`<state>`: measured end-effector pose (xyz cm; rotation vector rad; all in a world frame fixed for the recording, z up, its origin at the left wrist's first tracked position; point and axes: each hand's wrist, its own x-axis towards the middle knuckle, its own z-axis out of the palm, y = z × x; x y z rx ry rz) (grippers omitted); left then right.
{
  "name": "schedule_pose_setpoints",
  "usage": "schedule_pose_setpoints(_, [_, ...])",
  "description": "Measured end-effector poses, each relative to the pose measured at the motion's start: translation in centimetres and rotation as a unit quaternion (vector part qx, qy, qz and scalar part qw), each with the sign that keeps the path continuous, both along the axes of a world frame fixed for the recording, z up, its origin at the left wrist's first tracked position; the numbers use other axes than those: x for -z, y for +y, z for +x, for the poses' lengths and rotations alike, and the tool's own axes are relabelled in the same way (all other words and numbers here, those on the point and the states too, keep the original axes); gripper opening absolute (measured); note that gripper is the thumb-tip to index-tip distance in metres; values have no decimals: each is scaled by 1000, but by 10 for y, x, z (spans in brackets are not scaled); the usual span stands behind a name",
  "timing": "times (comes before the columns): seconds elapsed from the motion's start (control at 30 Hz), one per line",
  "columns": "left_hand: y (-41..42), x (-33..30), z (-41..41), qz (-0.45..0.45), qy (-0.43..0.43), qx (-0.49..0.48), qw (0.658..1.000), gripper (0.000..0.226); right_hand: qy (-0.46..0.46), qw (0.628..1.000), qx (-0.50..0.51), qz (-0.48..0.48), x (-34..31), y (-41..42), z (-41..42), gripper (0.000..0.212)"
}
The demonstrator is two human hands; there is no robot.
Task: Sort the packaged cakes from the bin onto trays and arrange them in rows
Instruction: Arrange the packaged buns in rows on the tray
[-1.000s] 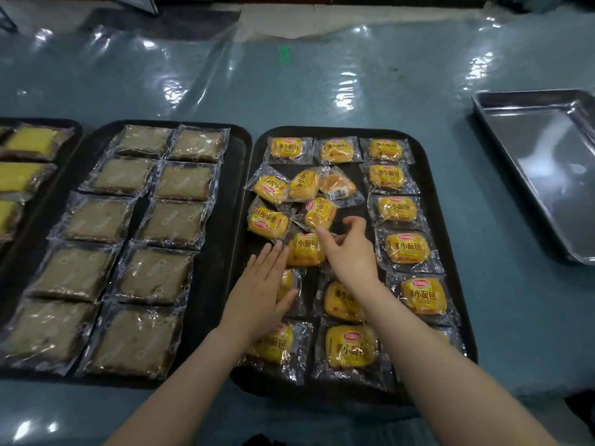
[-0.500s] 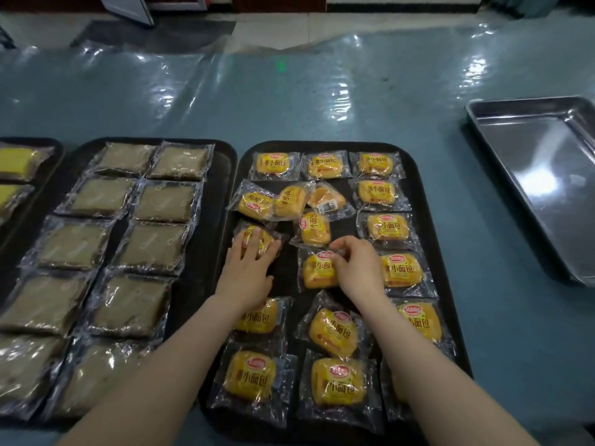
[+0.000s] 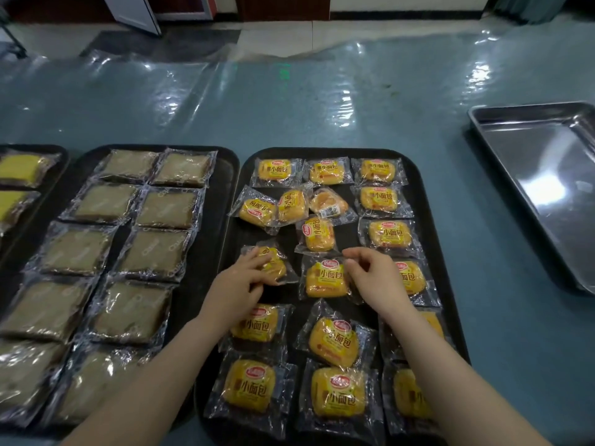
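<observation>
Black tray (image 3: 428, 220) of yellow cakes: right column and near rows lined up; loose cluster (image 3: 291, 206) at far-left unsorted. Left hand (image 3: 240, 286) grips tilted cake (image 3: 273, 262); right hand (image 3: 375, 278) pinches wrapper edge of middle cake (image 3: 325, 278). Brown-cake tray (image 3: 225, 201) looks finished. Steel bin (image 3: 531, 156) on counter (image 3: 354, 117) empty.

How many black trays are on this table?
3. The left tray, mostly cut off, holds yellow cakes; the middle tray holds brown cakes; the right tray holds small wrapped cakes. More may lie out of view.
</observation>
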<state>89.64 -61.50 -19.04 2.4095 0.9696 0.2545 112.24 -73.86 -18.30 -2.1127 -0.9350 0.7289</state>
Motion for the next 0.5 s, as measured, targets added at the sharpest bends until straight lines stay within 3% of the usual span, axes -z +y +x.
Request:
schedule_pose_setpoints(0.13, [7,-6,-15,46,-25,-46,998,30,27,1000,12,5,0,-4,2,16])
schedule_pose_setpoints(0.2, [14,-10,-20,15,-27,-64,997,39,20,1000,0,6,-1,-5,1,20])
schedule_pose_setpoints(0.27, [20,-13,-23,-14,-24,-64,998,45,-63,997,-34,-13,-3,-5,0,16])
schedule_pose_setpoints(0.37, [24,-17,-17,19,7,-96,995,37,-250,964,-75,-53,-2,-8,-6,20])
schedule_pose_setpoints(0.5, [9,-15,5,58,4,-165,985,30,-307,947,-92,-21,0,-14,-30,32])
